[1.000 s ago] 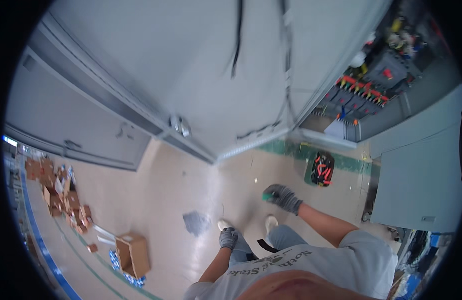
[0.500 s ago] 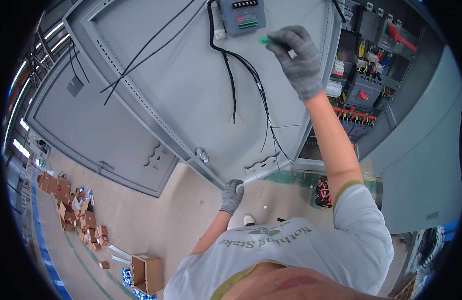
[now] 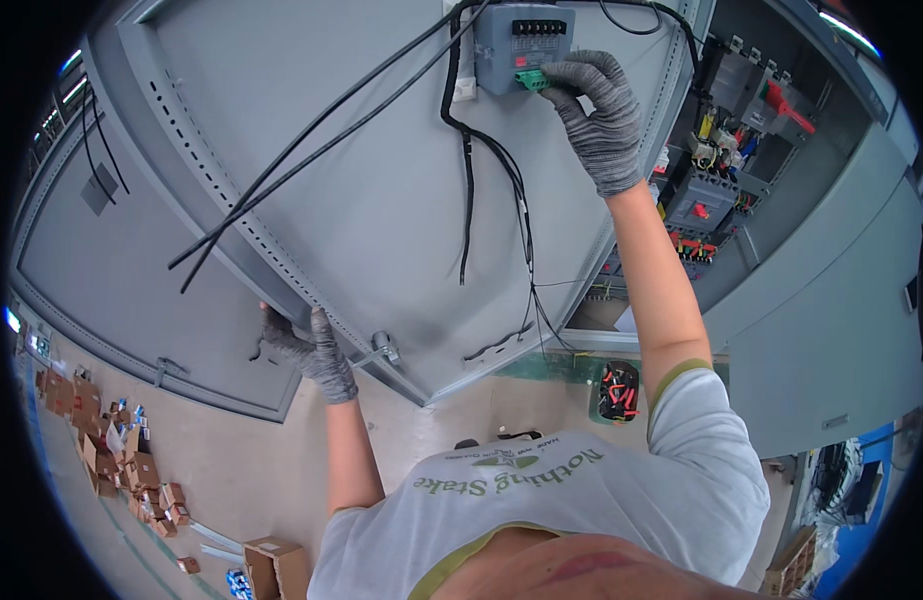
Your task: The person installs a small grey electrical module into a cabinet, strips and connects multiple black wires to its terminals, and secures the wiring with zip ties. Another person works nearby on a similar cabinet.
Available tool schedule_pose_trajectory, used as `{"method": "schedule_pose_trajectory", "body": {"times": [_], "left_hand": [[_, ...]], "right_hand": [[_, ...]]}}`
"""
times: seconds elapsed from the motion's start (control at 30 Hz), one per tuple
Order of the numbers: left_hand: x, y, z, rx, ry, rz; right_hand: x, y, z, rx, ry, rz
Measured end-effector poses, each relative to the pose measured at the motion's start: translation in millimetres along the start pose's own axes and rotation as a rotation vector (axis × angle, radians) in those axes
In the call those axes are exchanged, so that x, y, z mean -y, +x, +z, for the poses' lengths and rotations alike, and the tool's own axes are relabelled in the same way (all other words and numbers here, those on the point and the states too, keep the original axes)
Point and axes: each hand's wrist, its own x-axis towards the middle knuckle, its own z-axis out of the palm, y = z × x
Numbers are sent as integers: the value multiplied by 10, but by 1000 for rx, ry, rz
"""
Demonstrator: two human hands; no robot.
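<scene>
The right hand (image 3: 599,110), lower a second ago, now pinches the green connector (image 3: 531,80) at the grey module (image 3: 523,45). The left hand (image 3: 306,350) now grips the cabinet door (image 3: 381,200) edge

An electrical assembly workshop: grey switchgear cabinets (image 3: 821,330) with breakers (image 3: 721,150) inside, cable runs (image 3: 481,170), cardboard boxes (image 3: 101,450) on concrete floor.
</scene>
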Motion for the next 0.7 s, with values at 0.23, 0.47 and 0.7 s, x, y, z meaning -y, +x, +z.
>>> {"method": "schedule_pose_trajectory", "body": {"times": [0.23,0.47,0.7], "left_hand": [[207,30,34,-2,-70,-177],[290,-11,103,-98,-27,-180],[242,-41,62,-68,-92,-170]], "right_hand": [[-60,11,7,59,-6,69],[-47,86,19,80,-71,12],[-57,164,-42,198,-76,-12]]}}
